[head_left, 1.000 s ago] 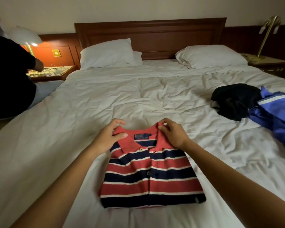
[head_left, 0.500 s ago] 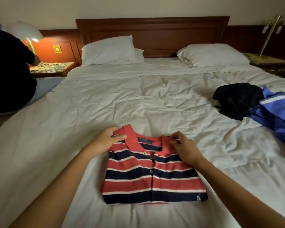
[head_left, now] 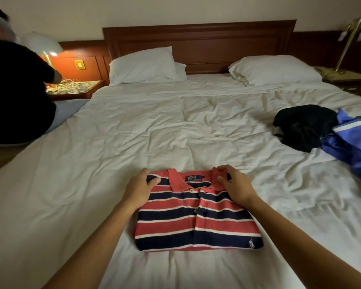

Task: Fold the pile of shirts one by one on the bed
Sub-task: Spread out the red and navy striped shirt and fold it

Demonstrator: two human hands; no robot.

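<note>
A folded polo shirt (head_left: 196, 222) with red, navy and white stripes lies flat on the white bed (head_left: 133, 138), collar pointing away from me. My left hand (head_left: 139, 188) grips the shirt's top left corner, thumb on top and fingers round the edge. My right hand (head_left: 234, 184) pinches the right side of the red collar between thumb and fingers. A crumpled black shirt (head_left: 300, 126) and a blue shirt (head_left: 354, 142) with a white stripe lie in a pile at the bed's right side.
Two white pillows (head_left: 146, 65) lean at the wooden headboard (head_left: 198, 42). A person in black (head_left: 15, 97) sits at the bed's left edge, reaching to a lit nightstand (head_left: 75, 88). A brass lamp (head_left: 348, 40) stands at the right.
The collar has been flattened down onto the shirt. My left hand slid from the collar to the top left corner; my right hand stayed at the right collar.
</note>
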